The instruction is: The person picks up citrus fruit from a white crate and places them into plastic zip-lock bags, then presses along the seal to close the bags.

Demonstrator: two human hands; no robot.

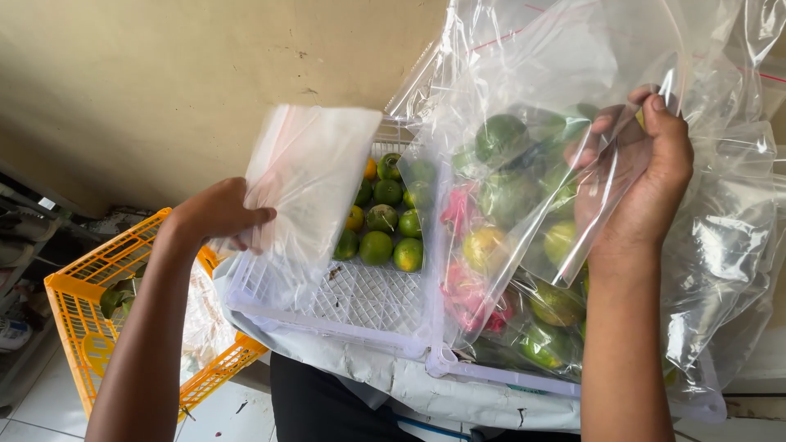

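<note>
Sorting bags over a white crate (344, 315) of limes (385, 221): a small cloudy bag (307, 176) is pinched in the left hand (214, 214), clear bags (532, 98) are gripped by the right hand (643, 176), probably needing separation next.

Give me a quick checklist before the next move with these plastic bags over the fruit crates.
1. Left hand has a firm hold on the small clear bag: ok, fingers pinch its edge.
2. Right hand grips the large clear bag: ok.
3. Small bag's mouth is open: cannot tell, it looks flat and blurred.
4. Limes within reach in the white crate: ok.
5. View into the right-hand crate of bagged fruit: not ok, the large bag hangs in front of it.
6. Orange crate sits apart from the hands: ok.
</note>
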